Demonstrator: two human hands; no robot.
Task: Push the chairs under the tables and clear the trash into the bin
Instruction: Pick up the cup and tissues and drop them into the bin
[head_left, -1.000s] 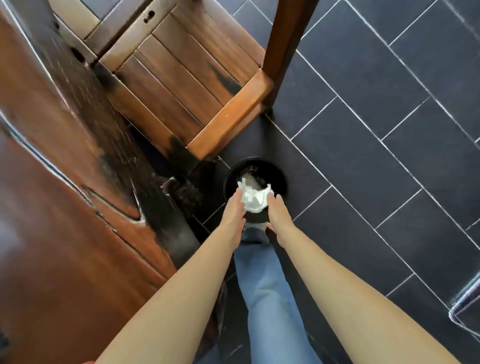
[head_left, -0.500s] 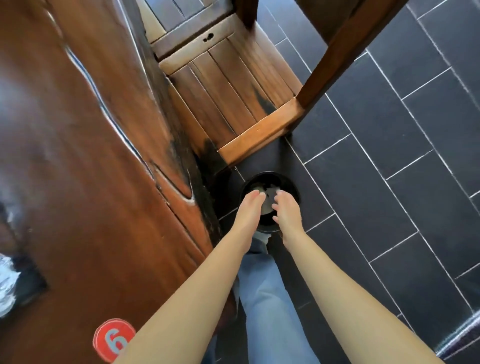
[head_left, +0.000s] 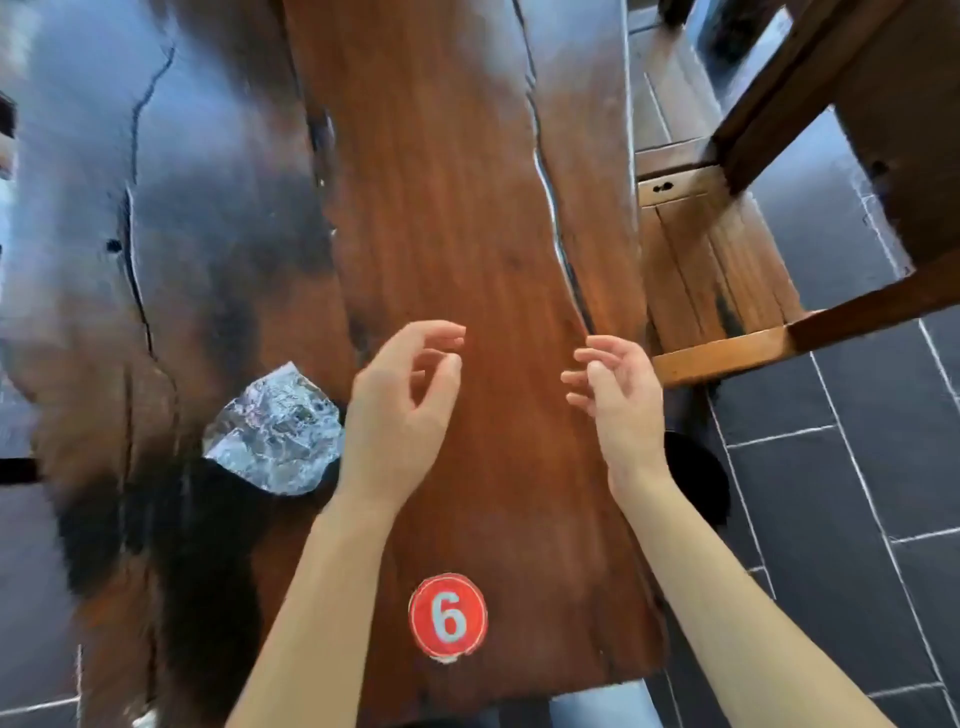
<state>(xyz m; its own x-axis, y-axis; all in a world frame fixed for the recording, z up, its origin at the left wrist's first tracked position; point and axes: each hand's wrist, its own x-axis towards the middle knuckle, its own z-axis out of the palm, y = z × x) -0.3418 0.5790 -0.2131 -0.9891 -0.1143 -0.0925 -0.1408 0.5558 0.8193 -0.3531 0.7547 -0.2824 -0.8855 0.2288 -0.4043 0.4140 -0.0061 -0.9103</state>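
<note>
I had both hands hovering over the bench (head_left: 441, 208), palms turned inward, nothing in either. L hand (head_left: 400, 410): fingers (head_left: 441, 330) loosely curled and apart, thumb clear of them. R hand (head_left: 618, 400): same, fingers (head_left: 592, 358) slack and spread. I read that as a ready pose, b/c the remaining trash in view, a crumpled sheet of foil (head_left: 275, 434), lay on the bench just beside the L hand on its outer side, not touching it. The bin (head_left: 696, 478) stood on the floor just beside the bench's right edge, partly hidden by the R wrist (handy for a short drop, prob why it sat there). The chair (head_left: 717, 270) on that side had its seat close to the bench edge; whether it was fully tucked in I couldn't tell. So: foil next, L hand nearest.
</note>
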